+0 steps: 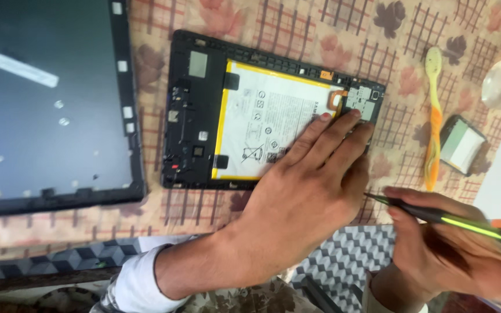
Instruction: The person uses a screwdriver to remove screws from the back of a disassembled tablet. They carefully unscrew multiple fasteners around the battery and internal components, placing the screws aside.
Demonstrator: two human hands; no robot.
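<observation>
The left hand lies flat on the open tablet, the right hand grips a screwdriver, and a toothbrush lies nearby.

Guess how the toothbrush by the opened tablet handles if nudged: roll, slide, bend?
The toothbrush lies flat on the patterned cloth, so probably drags rather than slides. Its thin, rounded handle may roll a little. Looks like light plastic, likely stiff.

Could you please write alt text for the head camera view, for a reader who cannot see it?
A left hand presses flat on an opened tablet with its white battery exposed, while the right hand holds a black-and-green screwdriver. A detached back cover lies left, a yellow toothbrush right.
</observation>
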